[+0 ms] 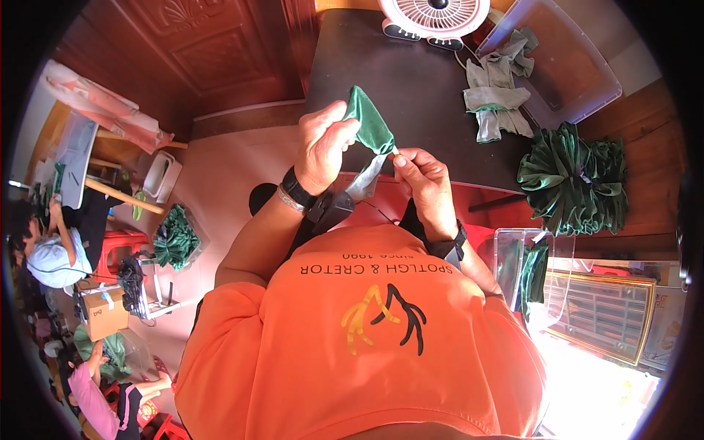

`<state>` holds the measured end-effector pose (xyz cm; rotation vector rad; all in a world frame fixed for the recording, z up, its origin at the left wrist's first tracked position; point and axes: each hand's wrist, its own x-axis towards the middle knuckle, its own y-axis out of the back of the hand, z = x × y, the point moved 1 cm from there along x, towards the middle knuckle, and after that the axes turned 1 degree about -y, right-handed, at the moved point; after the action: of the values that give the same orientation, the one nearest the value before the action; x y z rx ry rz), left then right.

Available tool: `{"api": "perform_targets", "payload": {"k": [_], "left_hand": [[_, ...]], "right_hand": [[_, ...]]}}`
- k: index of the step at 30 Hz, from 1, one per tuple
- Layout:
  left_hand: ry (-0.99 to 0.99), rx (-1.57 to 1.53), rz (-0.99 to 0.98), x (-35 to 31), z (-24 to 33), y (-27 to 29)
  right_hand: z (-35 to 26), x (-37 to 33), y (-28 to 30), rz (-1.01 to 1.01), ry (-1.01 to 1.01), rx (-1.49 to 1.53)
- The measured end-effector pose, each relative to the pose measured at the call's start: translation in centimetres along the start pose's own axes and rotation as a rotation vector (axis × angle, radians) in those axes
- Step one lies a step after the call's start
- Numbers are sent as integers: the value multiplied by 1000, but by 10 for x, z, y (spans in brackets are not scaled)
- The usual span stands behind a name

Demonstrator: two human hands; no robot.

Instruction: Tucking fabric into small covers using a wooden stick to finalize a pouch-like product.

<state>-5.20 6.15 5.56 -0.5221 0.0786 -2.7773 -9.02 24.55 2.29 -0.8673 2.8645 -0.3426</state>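
Observation:
A green velvet fabric piece (371,123) is stretched between my two hands, above the near edge of the dark table (418,88). My left hand (323,143) is closed on its left side, fingers folded into the cloth. With thumb and forefinger, my right hand (425,180) pinches the lower right corner, where a small whitish bit shows. A pale grey-green flap (364,180) hangs below, apparently the reverse side of the cloth.
A round fan (438,13) stands at the table's far edge. Grey-green fabric strips (496,95) lie by a clear plastic bin (565,66). Right of these sits a gathered green velvet bundle (576,180). Another clear bin (506,257) holds green cloth. Two people work at far left.

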Motion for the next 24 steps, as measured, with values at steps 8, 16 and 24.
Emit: {"api": "perform_targets", "payload": {"k": [8, 16, 24], "left_hand": [[-110, 105, -27, -2, -3, 12], [62, -44, -84, 3, -4, 9], [216, -96, -118, -2, -1, 4]], "right_hand": [[-2, -3, 2, 82, 139, -123], [-2, -5, 7, 55, 238, -128], [2, -7, 12, 92, 192, -183]]}}
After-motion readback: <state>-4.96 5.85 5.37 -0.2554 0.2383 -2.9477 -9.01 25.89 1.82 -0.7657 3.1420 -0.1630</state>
